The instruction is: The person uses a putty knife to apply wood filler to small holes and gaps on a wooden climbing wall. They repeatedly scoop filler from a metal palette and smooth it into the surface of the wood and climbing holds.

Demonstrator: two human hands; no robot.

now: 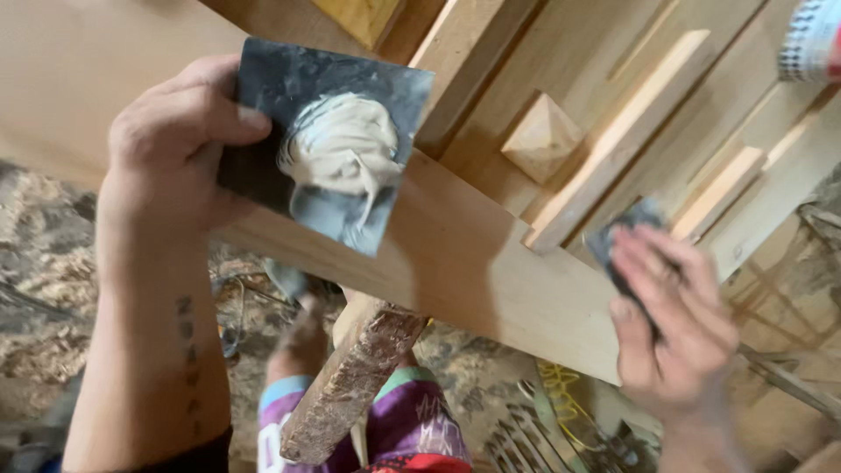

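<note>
**Filler on a dark card, scraper pressed to wooden frame**

Left hand (pixel 171 149) pinches a dark square card (pixel 328 140) by its left edge, thumb on top, fingers tucked behind. Card is tilted and held just above a wide wooden board (pixel 473 263). A blob of pale cream filler (pixel 342 149) sits on the card's middle, swirled, with a thin streak running down toward the card's lower edge.

Right hand (pixel 670 307) has its fingers laid flat and close together on a small dark scraper (pixel 626 232), pressing it against the wood where the board meets a raised strip (pixel 622 136). Only the scraper's upper part shows past the fingertips; the hand is blurred, so the exact grip is hard to read.

Between the hands, a bit above, a small wooden pyramid block (pixel 543 136) sits in a recessed panel of the frame. More strips and mouldings run diagonally beyond the right hand.

Below the board, between the hands, a rough, stained wooden leg (pixel 350 385) slants down. Near it, purple patterned shorts (pixel 412 429). Under the left forearm, a floor with wood shavings (pixel 44 263). Near the right wrist, a yellow cord (pixel 565 394) lies on the floor.
</note>
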